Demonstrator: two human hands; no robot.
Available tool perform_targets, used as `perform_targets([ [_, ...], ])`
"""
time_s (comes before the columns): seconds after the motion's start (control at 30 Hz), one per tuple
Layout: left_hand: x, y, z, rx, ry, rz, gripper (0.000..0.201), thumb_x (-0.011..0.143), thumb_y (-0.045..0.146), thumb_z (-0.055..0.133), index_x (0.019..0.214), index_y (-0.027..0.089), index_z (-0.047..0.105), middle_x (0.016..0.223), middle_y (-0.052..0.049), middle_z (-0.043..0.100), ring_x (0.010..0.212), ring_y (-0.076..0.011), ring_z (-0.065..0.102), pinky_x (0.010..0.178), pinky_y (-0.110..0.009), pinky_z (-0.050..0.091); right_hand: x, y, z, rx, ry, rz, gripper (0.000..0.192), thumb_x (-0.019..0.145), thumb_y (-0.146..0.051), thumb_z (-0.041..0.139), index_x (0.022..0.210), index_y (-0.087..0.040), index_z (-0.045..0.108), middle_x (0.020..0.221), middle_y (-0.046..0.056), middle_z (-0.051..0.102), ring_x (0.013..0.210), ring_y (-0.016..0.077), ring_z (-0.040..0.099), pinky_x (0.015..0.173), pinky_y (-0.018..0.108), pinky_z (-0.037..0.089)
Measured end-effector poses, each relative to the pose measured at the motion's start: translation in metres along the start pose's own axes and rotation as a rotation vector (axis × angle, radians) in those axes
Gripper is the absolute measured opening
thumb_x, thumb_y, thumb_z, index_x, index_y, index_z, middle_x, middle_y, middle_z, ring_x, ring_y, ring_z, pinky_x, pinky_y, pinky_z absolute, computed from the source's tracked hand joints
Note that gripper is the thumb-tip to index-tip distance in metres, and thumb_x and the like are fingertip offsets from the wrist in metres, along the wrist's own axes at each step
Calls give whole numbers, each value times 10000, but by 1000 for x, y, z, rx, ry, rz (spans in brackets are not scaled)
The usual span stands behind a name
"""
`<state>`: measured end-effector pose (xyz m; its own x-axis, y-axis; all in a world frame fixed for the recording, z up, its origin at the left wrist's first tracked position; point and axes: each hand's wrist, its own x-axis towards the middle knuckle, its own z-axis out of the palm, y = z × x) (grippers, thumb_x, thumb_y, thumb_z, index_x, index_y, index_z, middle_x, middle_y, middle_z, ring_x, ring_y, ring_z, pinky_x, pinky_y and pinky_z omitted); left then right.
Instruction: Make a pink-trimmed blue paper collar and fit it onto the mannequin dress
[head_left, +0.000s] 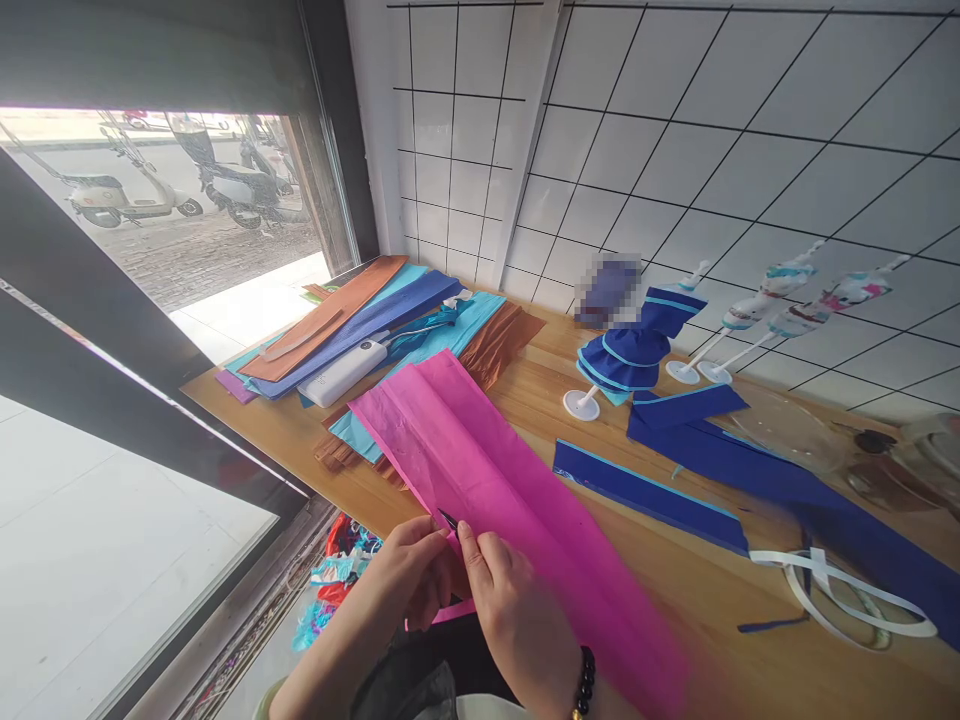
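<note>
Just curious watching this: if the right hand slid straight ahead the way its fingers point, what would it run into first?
The right hand points up-left along the pink crepe paper it pinches. It would probably ride that sheet first, then meet the white power bank; depth is unclear.

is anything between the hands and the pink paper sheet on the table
Nothing visible. Both the left hand and right hand already pinch the near edge of the pink paper, with a small dark tool tip between them.

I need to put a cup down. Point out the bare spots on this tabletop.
Bare wood lies between the pink paper and the blue strip, and at the near left corner of the table. The paper stack and the doll stands crowd the back.
</note>
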<state>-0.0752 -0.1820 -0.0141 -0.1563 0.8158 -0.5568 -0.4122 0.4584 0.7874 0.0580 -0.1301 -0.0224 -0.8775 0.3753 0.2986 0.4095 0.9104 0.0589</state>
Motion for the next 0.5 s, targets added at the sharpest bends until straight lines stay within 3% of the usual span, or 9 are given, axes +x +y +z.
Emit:
perform_targets([
  [0.17,2,-1,0,-28,5,-15,219,742,383,494,667,180,459,367,36,521,211,-51,348,246,-136,187,0,2,-1,17,-5,0,461,719,59,442,1168,-19,507,788,97,590,649,180,587,566,297,506],
  [0.3,1,-1,-1,-8,2,-5,245,759,395,494,645,183,446,370,30,530,211,-53,361,245,-139,185,-5,6,-6,-20,19,45,482,715,58,422,1180,-36,510,756,82,600,534,157,574,438,262,457],
  [0.5,-1,-6,-5,-31,-22,-3,290,762,435,547,666,172,468,416,34,544,235,-37,369,259,-128,163,-27,16,-10,42,52,180,385,820,-91,460,1197,-153,516,789,51,634,561,146,618,437,230,467],
])
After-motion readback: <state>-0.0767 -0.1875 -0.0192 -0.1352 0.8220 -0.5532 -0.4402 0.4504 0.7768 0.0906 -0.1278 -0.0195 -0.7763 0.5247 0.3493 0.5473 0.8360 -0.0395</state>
